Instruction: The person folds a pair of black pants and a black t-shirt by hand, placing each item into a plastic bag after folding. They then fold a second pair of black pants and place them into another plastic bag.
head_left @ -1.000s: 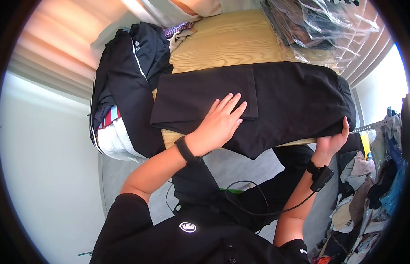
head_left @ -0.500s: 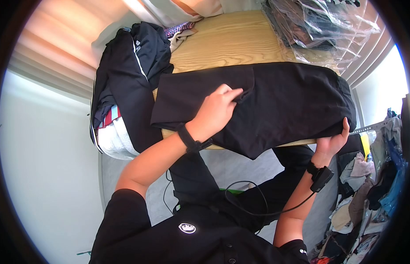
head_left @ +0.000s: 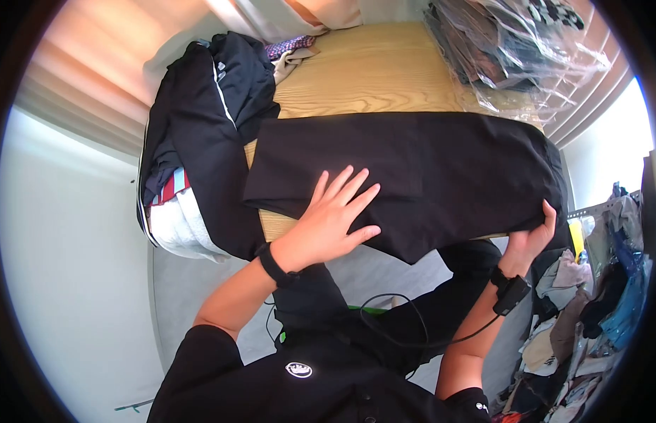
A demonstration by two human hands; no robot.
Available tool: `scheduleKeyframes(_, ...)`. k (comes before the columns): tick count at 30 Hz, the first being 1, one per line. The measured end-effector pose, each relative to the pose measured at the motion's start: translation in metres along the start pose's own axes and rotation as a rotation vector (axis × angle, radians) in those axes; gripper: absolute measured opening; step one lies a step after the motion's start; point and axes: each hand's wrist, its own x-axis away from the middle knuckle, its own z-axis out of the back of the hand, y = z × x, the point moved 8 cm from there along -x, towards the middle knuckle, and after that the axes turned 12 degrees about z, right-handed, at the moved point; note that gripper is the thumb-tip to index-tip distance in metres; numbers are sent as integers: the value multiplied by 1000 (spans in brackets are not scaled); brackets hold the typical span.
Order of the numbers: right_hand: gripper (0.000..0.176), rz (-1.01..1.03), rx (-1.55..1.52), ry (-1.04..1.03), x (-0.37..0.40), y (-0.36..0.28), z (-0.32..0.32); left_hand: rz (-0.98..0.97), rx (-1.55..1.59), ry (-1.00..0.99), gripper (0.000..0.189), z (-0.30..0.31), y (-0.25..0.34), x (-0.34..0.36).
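Note:
Black trousers lie folded lengthwise across the wooden table, with a pointed part hanging over its front edge. My left hand rests on the lower left part of the trousers, fingers spread and palm down. At the right end, my right hand holds the near corner of the trousers, its fingers partly hidden by the cloth and one finger pointing up along the edge.
Dark clothes and a white cloth are heaped at the table's left end. Clear plastic bags with garments lie at the back right. More clothes and bags are piled low on the right. A cable loops over my lap.
My left hand has moved down and left and its fingers have spread from a bent pose. The fold under it now lies flatter. My right hand remains at the right corner.

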Motion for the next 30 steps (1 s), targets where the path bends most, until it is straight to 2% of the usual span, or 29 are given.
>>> scheduleKeyframes(2,36,-30,-83,-84,-6,-17,7,8,57,-41,62,-10,-8,11)
scheduleKeyframes(4,36,68,9,9,-5,-47,14,-9,107,-14,61,-13,-12,20)
scheduleKeyframes(6,35,140,76,-3,-6,-78,12,35,49,49,59,-9,-22,27)
scheduleKeyframes(8,35,193,131,-22,-3,-106,2,123,23,209,55,1,-40,33)
scheduleKeyframes(10,36,249,179,-45,8,-124,-20,229,1,268,51,0,-67,41)
scheduleKeyframes(13,41,398,237,-83,33,-141,-72,232,73,341,44,2,-88,52)
scheduleKeyframes(16,42,445,377,-172,62,-127,-126,234,188,378,41,6,-99,60)
scheduleKeyframes(18,36,410,500,-275,81,-100,-160,206,253,375,40,10,-100,60)
scheduleKeyframes(20,30,616,856,-304,120,-63,-191,249,271,408,40,13,-105,62)
scheduleKeyframes(21,25,645,1079,-405,146,-31,-205,254,290,409,39,14,-106,62)
scheduleKeyframes(22,35,653,1534,-505,165,4,-208,264,328,427,40,15,-108,63)
scheduleKeyframes(24,68,667,1618,-1085,211,96,-239,253,381,466,46,16,-112,66)
scheduleKeyframes(25,75,773,1614,-1362,236,130,-247,239,394,456,46,13,-111,66)
scheduleKeyframes(27,76,622,1770,-1507,243,192,-195,345,672,506,55,10,-125,69)
scheduleKeyframes(28,76,537,1842,-1545,250,208,-180,335,678,501,55,10,-125,70)
scheduleKeyframes(30,76,570,1854,-1516,251,206,-179,396,665,473,59,8,-129,70)
